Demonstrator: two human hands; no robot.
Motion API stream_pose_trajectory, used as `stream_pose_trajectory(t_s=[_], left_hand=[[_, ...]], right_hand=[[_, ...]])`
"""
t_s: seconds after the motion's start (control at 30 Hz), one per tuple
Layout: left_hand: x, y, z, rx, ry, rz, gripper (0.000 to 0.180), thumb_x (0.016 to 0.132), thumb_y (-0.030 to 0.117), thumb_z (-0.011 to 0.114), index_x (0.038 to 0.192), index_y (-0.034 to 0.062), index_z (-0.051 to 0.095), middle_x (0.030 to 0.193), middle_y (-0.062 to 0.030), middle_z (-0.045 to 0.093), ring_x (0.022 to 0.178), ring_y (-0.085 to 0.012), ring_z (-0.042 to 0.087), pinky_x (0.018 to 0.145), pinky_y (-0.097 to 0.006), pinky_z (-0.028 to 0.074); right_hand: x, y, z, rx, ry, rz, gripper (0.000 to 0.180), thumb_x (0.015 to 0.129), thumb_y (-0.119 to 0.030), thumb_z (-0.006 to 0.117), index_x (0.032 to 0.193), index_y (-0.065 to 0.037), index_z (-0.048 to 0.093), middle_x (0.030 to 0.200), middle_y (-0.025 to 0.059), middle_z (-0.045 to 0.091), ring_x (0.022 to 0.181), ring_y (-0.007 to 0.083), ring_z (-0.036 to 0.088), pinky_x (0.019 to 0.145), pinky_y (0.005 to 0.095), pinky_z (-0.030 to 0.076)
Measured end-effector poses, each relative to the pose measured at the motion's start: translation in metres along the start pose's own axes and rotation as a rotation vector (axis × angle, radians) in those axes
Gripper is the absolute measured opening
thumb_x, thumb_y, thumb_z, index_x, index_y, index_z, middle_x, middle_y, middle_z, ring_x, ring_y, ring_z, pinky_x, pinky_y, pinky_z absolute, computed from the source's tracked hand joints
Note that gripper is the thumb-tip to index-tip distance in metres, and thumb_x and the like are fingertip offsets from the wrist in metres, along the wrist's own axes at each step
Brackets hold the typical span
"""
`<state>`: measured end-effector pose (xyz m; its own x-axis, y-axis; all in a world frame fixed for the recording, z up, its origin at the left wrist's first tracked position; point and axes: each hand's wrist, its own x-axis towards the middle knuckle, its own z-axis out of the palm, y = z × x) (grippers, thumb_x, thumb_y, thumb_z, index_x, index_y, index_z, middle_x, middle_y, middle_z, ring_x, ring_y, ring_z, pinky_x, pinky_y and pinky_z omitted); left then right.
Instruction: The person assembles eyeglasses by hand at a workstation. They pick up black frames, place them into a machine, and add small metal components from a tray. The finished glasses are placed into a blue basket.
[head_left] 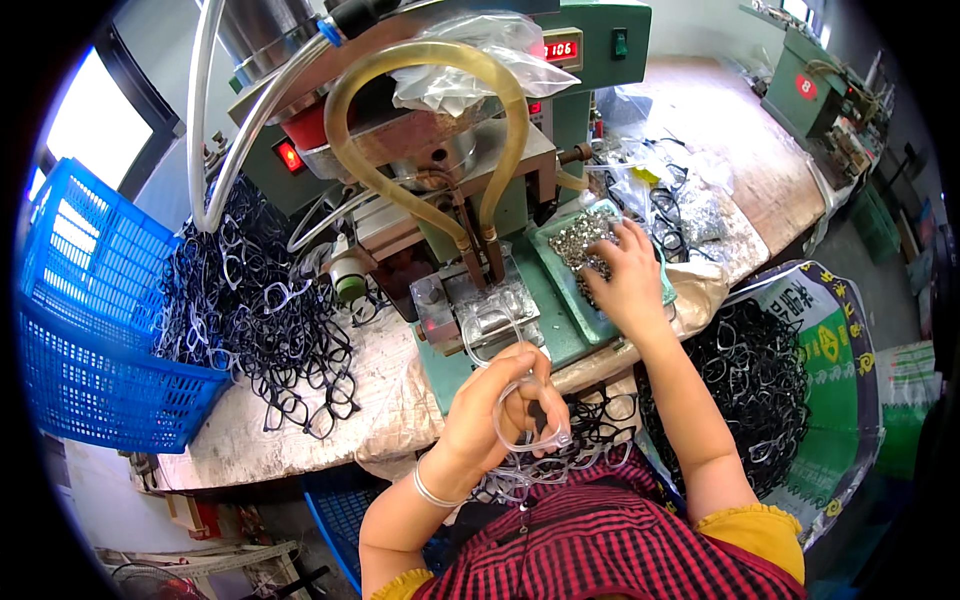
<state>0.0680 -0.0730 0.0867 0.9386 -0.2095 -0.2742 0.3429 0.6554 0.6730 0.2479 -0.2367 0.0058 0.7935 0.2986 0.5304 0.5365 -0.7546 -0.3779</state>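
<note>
- The left hand is closed around a clear eyeglass frame, holding it just in front of the green press machine.
- The right hand rests in the green tray — fingertips spread on the small metal parts; whether it pinches one, I cannot tell.
- Black frames are heaped left beside a blue crate; more fill the sack at right.

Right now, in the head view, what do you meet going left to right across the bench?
Blue crate → pile of black frames → left hand holding a clear frame → right hand on the tray of small metal parts → sack of black frames.
</note>
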Motion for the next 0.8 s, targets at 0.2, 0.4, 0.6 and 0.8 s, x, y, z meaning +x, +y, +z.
stream_pose_trajectory(t_s=[0.2, 0.4, 0.6, 0.8], left_hand=[[0.004, -0.008, 0.0, -0.02, 0.045, 0.068, 0.027, 0.104, 0.033, 0.039, 0.097, 0.0091, 0.049, 0.07, -0.026, 0.066, 0.046, -0.0267, 0.058, 0.04, -0.033, 0.047], [-0.025, -0.012, -0.033, 0.247, 0.161, 0.126, 0.038, 0.106, 0.036, 0.044, 0.113, 0.0006, 0.057, 0.085, -0.0215, 0.071, 0.073, -0.0284, 0.069, 0.066, -0.035, 0.057], [-0.144, -0.062, -0.159, 1.731, 0.421, -0.361, 0.084, 0.068, 0.049, 0.088, 0.13, -0.0011, 0.061, 0.127, -0.0247, 0.063, 0.112, -0.0376, 0.064, 0.094, -0.04, 0.053], [-0.062, -0.168, -0.179, 1.196, 0.454, -0.021, 0.099, 0.071, 0.047, 0.088, 0.14, -0.0103, 0.047, 0.138, -0.032, 0.053, 0.133, -0.0385, 0.05, 0.11, -0.043, 0.041]], right_hand=[[-0.006, 0.017, 0.016, 0.145, 0.036, -0.029, 0.011, 0.075, -0.017, 0.078, 0.081, -0.011, 0.072, 0.121, 0.0162, 0.066, 0.128, 0.0366, 0.053, 0.1, 0.0464, 0.046], [-0.002, 0.029, 0.023, 0.291, 0.098, -0.11, 0.012, 0.085, -0.009, 0.067, 0.094, -0.003, 0.073, 0.11, 0.017, 0.071, 0.105, 0.036, 0.067, 0.094, 0.0413, 0.052], [-0.022, 0.047, 0.0, 0.583, 0.061, 0.144, 0.018, 0.086, -0.01, 0.072, 0.102, -0.003, 0.075, 0.096, 0.0085, 0.075, 0.088, 0.0187, 0.069, 0.083, 0.0294, 0.052], [-0.015, 0.031, -0.009, 0.719, -0.056, 0.198, 0.019, 0.087, -0.01, 0.071, 0.104, -0.003, 0.075, 0.095, 0.0055, 0.075, 0.086, 0.0118, 0.066, 0.082, 0.0257, 0.05]])
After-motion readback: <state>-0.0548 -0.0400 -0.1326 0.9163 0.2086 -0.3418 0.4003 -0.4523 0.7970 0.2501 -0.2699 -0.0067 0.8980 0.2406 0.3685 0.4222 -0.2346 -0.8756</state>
